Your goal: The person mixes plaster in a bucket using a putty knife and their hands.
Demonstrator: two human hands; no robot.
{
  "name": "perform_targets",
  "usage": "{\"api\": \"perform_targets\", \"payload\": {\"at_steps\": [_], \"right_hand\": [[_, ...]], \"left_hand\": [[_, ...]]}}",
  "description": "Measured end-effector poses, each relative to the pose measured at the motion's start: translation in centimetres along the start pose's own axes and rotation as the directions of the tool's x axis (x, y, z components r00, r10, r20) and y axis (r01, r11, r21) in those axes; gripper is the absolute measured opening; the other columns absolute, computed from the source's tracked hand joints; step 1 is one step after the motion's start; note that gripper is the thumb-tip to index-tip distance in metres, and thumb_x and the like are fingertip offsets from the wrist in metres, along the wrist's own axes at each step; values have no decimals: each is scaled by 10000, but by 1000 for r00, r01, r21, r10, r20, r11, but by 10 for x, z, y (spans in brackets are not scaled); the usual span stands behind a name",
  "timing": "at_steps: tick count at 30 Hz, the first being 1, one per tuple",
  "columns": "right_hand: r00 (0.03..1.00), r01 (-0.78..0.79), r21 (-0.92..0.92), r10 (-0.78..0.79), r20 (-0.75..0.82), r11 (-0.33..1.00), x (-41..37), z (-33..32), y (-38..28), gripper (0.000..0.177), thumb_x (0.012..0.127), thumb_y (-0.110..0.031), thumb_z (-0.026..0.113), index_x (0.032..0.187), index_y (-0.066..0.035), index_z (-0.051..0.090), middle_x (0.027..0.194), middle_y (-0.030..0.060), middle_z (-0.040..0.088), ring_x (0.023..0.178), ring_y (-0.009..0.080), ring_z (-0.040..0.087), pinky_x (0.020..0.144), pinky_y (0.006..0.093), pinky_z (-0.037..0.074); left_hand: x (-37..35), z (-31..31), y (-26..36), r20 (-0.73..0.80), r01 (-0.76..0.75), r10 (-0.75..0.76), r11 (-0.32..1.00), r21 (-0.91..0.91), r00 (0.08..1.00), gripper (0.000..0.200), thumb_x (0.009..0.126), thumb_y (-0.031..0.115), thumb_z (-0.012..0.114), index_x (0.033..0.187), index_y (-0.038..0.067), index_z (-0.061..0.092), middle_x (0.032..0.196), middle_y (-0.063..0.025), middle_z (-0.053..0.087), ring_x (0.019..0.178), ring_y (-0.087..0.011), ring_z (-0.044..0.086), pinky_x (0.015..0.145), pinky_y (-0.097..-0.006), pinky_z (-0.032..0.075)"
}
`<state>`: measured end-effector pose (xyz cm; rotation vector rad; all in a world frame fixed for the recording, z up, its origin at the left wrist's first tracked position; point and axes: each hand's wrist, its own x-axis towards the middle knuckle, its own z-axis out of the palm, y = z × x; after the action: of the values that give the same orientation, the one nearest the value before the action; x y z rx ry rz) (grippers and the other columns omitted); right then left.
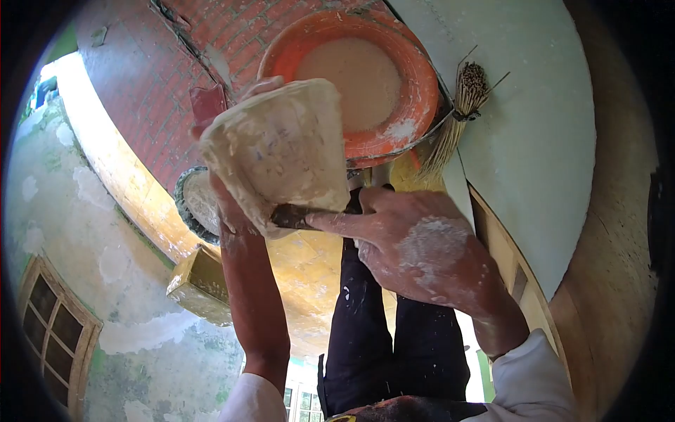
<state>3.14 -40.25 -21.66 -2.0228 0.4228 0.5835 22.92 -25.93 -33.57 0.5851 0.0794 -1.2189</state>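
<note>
A pale, plaster-coated tray-like container is tilted so that its inside faces the camera. My left hand grips it from behind at its left side, most of the fingers hidden. My right hand is closed round the handle of a putty knife, with the index finger stretched along the tool. The blade lies against the container's lower edge. Dried white plaster coats the back of my right hand. Behind the container stands a large orange basin holding a pale, milky mix.
A bundled straw brush lies on a pale board at the right. To the left are a round dark-rimmed bucket and a yellowish block. Red brick-patterned flooring and a patchy wall show too.
</note>
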Motion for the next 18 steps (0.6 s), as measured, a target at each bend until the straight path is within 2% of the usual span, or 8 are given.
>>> {"api": "perform_targets", "payload": {"at_steps": [2, 5, 6, 8, 12, 14, 18], "right_hand": [[976, -18, 17, 21, -217, 1000, -1, -5, -1, 499, 857, -107, 646, 1324, -284, 652, 974, 79, 653, 829, 260, 684, 709, 413, 556], [976, 47, -80, -63, -210, 996, 7, -2, 1, 474, 861, -113, 636, 1303, -283, 666, 984, 72, 655, 840, 261, 688, 713, 403, 555], [976, 48, -80, -64, -210, 996, 10, 4, 5, 474, 861, -113, 636, 1303, -283, 666, 984, 72, 655, 840, 261, 688, 713, 403, 555], [957, 154, -84, -169, -236, 985, 16, 19, 13, 471, 862, -124, 634, 1302, -288, 666, 969, 65, 656, 841, 265, 690, 711, 395, 553], [946, 145, -163, -185, -266, 976, 9, 14, 22, 472, 859, -122, 629, 1304, -276, 666, 936, 74, 652, 865, 265, 687, 746, 405, 550], [973, 109, -24, -112, -200, 994, 3, -5, 19, 483, 857, -120, 620, 1318, -259, 657, 907, 98, 644, 897, 285, 673, 793, 433, 537], [983, 110, 54, -101, -155, 992, 0, -10, 22, 499, 851, -111, 618, 1332, -242, 647, 904, 113, 638, 910, 303, 662, 813, 449, 526]], "left_hand": [[8, 2, -6, -5, -6, 6, 1000, 3, 1000, 897, 881, 684, 560, 1498, 55, 393, 1434, -168, 510, 1266, -322, 543, 1021, -492, 514], [28, -2, -1, -14, -17, 17, 1000, 11, 1000, 906, 876, 691, 562, 1497, 53, 392, 1434, -169, 509, 1267, -322, 542, 1025, -491, 510], [13, 0, 0, -17, -22, 22, 1000, 14, 1000, 910, 875, 693, 562, 1497, 52, 392, 1434, -169, 508, 1267, -322, 541, 1026, -490, 509], [13, -2, 10, -23, -29, 29, 999, 20, 999, 916, 872, 697, 564, 1497, 51, 392, 1434, -169, 507, 1268, -322, 540, 1029, -490, 507], [22, 0, 0, -36, -30, 31, 999, 30, 999, 929, 866, 707, 566, 1497, 48, 391, 1434, -170, 505, 1269, -322, 537, 1034, -488, 502], [20, -1, 11, -39, -32, 33, 999, 36, 999, 936, 862, 711, 568, 1497, 47, 391, 1435, -170, 505, 1270, -322, 536, 1037, -488, 500], [9, 5, 11, -60, -63, 67, 997, 54, 996, 948, 856, 720, 570, 1497, 44, 390, 1435, -171, 503, 1271, -322, 534, 1043, -486, 495]]}}
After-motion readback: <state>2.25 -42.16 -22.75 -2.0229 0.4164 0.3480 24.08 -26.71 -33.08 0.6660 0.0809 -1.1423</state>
